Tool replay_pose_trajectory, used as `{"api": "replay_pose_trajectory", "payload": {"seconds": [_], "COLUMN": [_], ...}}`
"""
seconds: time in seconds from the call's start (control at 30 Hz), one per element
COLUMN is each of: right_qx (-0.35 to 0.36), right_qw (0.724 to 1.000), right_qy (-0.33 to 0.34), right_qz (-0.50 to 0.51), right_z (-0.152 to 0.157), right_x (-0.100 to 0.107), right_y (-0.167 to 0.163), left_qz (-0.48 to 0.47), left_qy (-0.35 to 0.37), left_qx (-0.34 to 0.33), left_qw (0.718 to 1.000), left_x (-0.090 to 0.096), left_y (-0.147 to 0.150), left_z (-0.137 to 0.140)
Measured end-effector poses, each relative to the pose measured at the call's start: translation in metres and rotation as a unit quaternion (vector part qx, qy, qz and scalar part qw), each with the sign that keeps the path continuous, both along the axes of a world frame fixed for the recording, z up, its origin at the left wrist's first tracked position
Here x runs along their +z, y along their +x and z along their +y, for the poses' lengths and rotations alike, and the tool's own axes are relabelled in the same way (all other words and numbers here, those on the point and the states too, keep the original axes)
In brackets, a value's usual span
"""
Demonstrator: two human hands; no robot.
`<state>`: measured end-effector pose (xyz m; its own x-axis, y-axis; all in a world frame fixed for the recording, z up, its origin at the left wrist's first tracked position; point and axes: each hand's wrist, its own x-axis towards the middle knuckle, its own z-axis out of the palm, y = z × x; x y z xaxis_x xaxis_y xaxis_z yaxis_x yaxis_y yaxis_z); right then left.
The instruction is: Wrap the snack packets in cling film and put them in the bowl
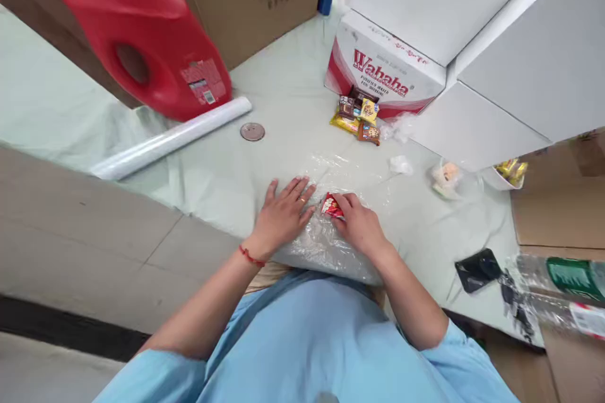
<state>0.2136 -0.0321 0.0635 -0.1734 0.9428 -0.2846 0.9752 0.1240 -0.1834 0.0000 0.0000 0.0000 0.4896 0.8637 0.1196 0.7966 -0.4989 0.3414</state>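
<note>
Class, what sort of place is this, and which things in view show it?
Probably a storeroom or packing corner: a large brown cardboard box, a white-and-red cardboard water carton and a big red plastic jug stand on a pale green covered table.

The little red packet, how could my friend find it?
Look above the light-blue fabric shirt for the crinkly, clear plastic film. There, the right hand touches a small, shiny red-and-white packet. The piled snack packets beyond are mostly yellow and brown; this red one lies apart.
</note>
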Motion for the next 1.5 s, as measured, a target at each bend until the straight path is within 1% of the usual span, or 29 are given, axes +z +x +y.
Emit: {"api": "replay_pose_trajectory", "payload": {"seconds": [0.13,0.23,0.33,0.57,0.7,0.8,0.87,0.93,1.0,1.07,1.1,1.13,1.2,1.27,1.33,1.4,1.43,1.5], "right_qx": [0.022,0.039,0.05,0.063,0.071,0.07,0.059,0.041,0.042,0.077,0.103,0.127,0.159,0.16,0.138,0.108,0.098,0.088], "right_qw": [1.0,0.999,0.998,0.998,0.997,0.997,0.996,0.989,0.97,0.943,0.932,0.927,0.927,0.937,0.943,0.942,0.939,0.937], "right_qy": [-0.006,-0.009,0.003,0.026,0.028,0.024,0.032,0.08,0.159,0.218,0.229,0.229,0.209,0.191,0.193,0.202,0.203,0.183], "right_qz": [0.016,0.031,0.039,0.017,0.022,0.038,0.064,0.114,0.181,0.241,0.26,0.27,0.266,0.245,0.235,0.247,0.259,0.284], "right_z": [-0.002,-0.006,-0.01,-0.01,-0.008,-0.008,-0.011,-0.018,-0.031,-0.049,-0.06,-0.071,-0.095,-0.115,-0.128,-0.13,-0.128,-0.118], "right_x": [-0.005,-0.004,-0.003,-0.014,-0.015,-0.013,-0.011,-0.01,-0.009,-0.008,-0.009,-0.011,-0.019,-0.032,-0.045,-0.054,-0.055,-0.05], "right_y": [0.01,0.012,0.012,0.018,0.023,0.025,0.03,0.039,0.052,0.066,0.073,0.079,0.087,0.088,0.086,0.084,0.084,0.086], "left_qz": [-0.007,-0.007,-0.006,-0.005,-0.01,-0.023,-0.05,-0.09,-0.127,-0.151,-0.159,-0.161,-0.152,-0.131,-0.113,-0.11,-0.112,-0.126], "left_qy": [-0.003,-0.017,-0.033,-0.009,-0.006,-0.011,-0.015,-0.009,0.009,0.018,0.012,-0.001,-0.034,-0.053,-0.057,-0.066,-0.08,-0.114], "left_qx": [0.003,-0.002,-0.016,-0.018,-0.024,-0.013,0.003,0.014,0.005,-0.037,-0.067,-0.1,-0.15,-0.171,-0.168,-0.159,-0.156,-0.149], "left_qw": [1.0,1.0,0.999,1.0,1.0,1.0,0.999,0.996,0.992,0.988,0.985,0.982,0.976,0.975,0.978,0.979,0.978,0.974], "left_x": [-0.001,-0.001,-0.002,-0.004,-0.006,-0.009,-0.011,-0.01,-0.005,0.002,0.005,0.008,0.009,0.004,-0.003,-0.008,-0.008,-0.003], "left_y": [0.0,-0.007,-0.016,-0.018,-0.02,-0.025,-0.032,-0.039,-0.048,-0.057,-0.062,-0.066,-0.075,-0.082,-0.086,-0.088,-0.088,-0.086], "left_z": [0.002,0.006,0.011,0.005,0.005,0.009,0.012,0.013,0.01,0.003,-0.002,-0.007,-0.017,-0.024,-0.027,-0.024,-0.021,-0.011]}}
